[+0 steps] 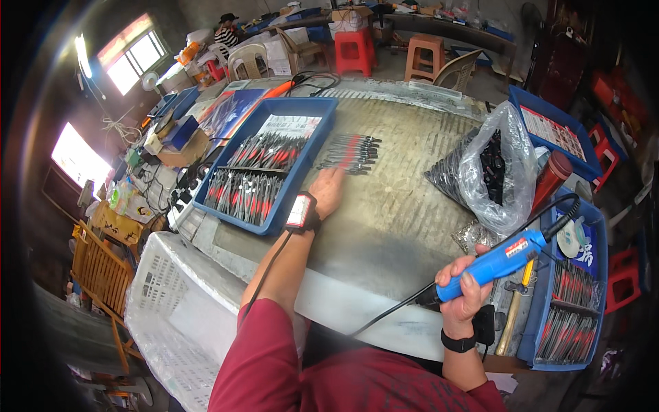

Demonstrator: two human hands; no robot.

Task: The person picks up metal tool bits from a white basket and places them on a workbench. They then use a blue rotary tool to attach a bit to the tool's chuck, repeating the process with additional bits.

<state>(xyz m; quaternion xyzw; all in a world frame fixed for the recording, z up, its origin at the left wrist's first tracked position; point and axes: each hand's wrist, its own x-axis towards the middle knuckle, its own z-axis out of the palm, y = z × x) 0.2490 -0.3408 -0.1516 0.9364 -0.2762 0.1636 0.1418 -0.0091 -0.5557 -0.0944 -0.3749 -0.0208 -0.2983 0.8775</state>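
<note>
My right hand (464,296) is wrapped round a blue corded power tool, apparently an electric screwdriver (491,266), held tilted over the near right of the table. My left hand (327,190) rests on the tabletop with its fingers curled, at the near left end of a row of slender dark metal pieces with red middles (351,152). What its fingertips hold, if anything, is hidden. Left of that hand, a blue tray (274,223) holds two packed rows of similar dark and red pieces. A small red and white box (300,210) with a cable is strapped to my left wrist.
A clear plastic bag of black parts (494,168) stands at the right, by a small bag of metal bits (473,237). Another filled blue tray (533,336) and a hammer (509,323) lie nearer. A white plastic-lined basket (154,302) stands at lower left. Someone (226,33) sits far back.
</note>
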